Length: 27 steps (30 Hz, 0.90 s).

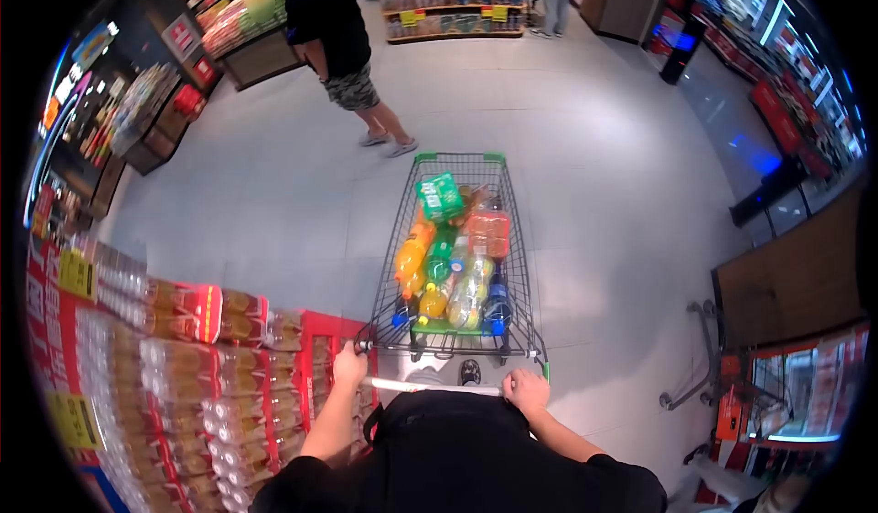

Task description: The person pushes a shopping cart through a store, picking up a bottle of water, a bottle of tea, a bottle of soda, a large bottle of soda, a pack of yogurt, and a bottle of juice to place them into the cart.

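Observation:
A wire shopping cart with green corner pieces stands in front of me. My left hand is closed at the left end of its pale handle. Toward the handle's right end, my right hand is wrapped round it too. Inside the cart lie orange drink bottles, a green bottle, clear bottles with pale yellow contents and a dark blue bottle. A green package rests on top at the far end, and a pink-orange pack sits at the right.
Stacked bottle packs rise close on my left. A person in black stands ahead to the left, another person farther back. Shelves stand at the far side. A brown panel and dark gate posts are on the right.

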Each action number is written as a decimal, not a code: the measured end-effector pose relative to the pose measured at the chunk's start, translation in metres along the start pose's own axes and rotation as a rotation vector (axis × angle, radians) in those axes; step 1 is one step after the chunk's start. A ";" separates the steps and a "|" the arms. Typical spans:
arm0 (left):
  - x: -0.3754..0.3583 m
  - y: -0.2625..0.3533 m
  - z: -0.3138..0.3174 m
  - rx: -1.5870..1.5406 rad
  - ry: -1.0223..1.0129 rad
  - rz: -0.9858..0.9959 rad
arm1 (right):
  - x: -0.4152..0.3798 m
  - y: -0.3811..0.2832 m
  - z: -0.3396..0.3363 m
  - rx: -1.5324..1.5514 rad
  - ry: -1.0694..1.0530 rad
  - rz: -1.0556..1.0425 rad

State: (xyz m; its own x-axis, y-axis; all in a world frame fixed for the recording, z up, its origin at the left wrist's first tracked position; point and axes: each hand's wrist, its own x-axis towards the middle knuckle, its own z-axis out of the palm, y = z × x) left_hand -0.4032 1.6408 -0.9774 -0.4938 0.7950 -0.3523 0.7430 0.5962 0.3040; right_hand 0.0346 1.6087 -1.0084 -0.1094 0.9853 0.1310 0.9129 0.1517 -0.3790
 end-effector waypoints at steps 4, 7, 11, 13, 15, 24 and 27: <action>0.046 -0.030 0.029 -0.119 -0.065 -0.101 | 0.014 -0.001 0.010 0.020 -0.043 0.038; 0.061 -0.007 0.003 -0.198 -0.249 -0.320 | 0.025 -0.005 0.024 0.072 -0.068 0.068; 0.090 -0.007 0.002 -0.146 -0.218 -0.269 | 0.044 -0.003 0.052 0.011 -0.280 0.114; 0.109 -0.004 0.002 -0.141 -0.246 -0.295 | 0.069 -0.016 0.053 -0.056 -0.475 0.254; 0.140 -0.014 0.010 -0.094 -0.247 -0.251 | 0.096 -0.018 0.061 0.074 -0.698 0.444; 0.288 -0.054 0.051 -0.073 -0.374 -0.185 | 0.152 0.070 0.172 0.431 -0.893 0.937; 0.332 -0.039 0.044 -0.134 -0.348 -0.224 | 0.140 0.099 0.238 0.842 -0.817 0.689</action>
State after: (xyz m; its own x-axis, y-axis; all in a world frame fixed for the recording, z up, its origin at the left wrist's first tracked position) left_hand -0.5766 1.8760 -1.1449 -0.4377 0.5731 -0.6928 0.5584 0.7772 0.2901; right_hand 0.0165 1.7799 -1.2457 -0.2008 0.5997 -0.7746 0.3938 -0.6746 -0.6244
